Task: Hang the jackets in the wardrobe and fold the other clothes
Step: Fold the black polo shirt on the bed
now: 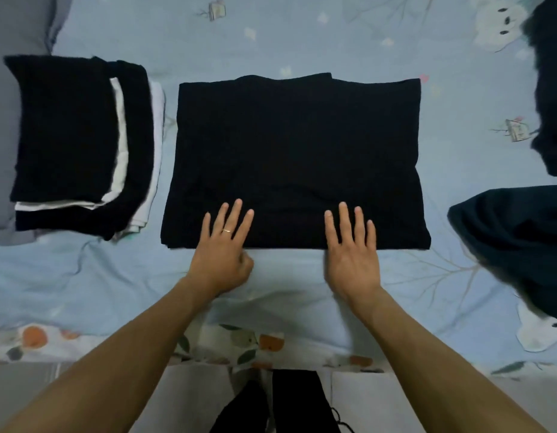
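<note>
A black garment (295, 151), folded into a wide rectangle, lies flat on the light blue bedsheet (83, 276) in the middle of the view. My left hand (224, 248) lies flat with straight fingers on the garment's near edge, left of centre; its thumb is tucked under. My right hand (352, 248) rests flat with spread fingers on the same near edge, right of centre. Neither hand grips anything.
A stack of folded black and white clothes (80, 145) sits to the left, next to a grey pillow (8, 89). Loose dark garments (520, 239) lie at the right, with another dark piece (552, 82) at the far right. The bed's near edge has a fruit-print sheet (239, 342).
</note>
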Available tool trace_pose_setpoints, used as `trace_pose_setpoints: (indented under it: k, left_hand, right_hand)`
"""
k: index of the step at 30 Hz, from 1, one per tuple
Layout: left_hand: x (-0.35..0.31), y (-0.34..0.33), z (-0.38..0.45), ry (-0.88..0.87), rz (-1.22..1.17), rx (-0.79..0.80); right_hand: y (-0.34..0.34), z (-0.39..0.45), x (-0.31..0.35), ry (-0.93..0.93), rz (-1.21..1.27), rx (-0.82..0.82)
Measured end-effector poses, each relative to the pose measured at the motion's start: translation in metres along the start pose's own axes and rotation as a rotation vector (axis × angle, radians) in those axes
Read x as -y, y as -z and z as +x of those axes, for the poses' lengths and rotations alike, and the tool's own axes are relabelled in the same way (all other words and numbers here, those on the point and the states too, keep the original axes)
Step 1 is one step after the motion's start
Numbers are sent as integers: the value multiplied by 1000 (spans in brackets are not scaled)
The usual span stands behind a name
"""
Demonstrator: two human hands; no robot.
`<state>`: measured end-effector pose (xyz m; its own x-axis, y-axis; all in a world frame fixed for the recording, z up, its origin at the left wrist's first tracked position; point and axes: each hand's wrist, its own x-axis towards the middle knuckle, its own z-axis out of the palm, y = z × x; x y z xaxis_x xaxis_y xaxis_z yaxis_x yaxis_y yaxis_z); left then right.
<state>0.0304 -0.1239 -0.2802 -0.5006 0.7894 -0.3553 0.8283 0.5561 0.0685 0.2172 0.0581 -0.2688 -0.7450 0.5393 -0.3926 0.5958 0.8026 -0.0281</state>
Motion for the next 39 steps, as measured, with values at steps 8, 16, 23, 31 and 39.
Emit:
trace_pose_setpoints:
  k: [8,16,23,31,39]
  left_hand:
    - [-11,26,10,277,-250,-177]
    - [-27,143,-75,185,-3,-103]
    - [-55,266,-198,222,-24,-322]
    - [-63,304,-257,286,-39,-288]
    - [-46,257,-195,291,28,-46]
  right_hand:
    - [10,13,-29,45,-87,-41]
    - [127,-76,-37,-57,-62,-58]
    - [249,-205,-20,-119,-92,-295]
    - [273,-277,-6,-145,-22,-343]
    - [221,-220,-14,-77,-54,-150]
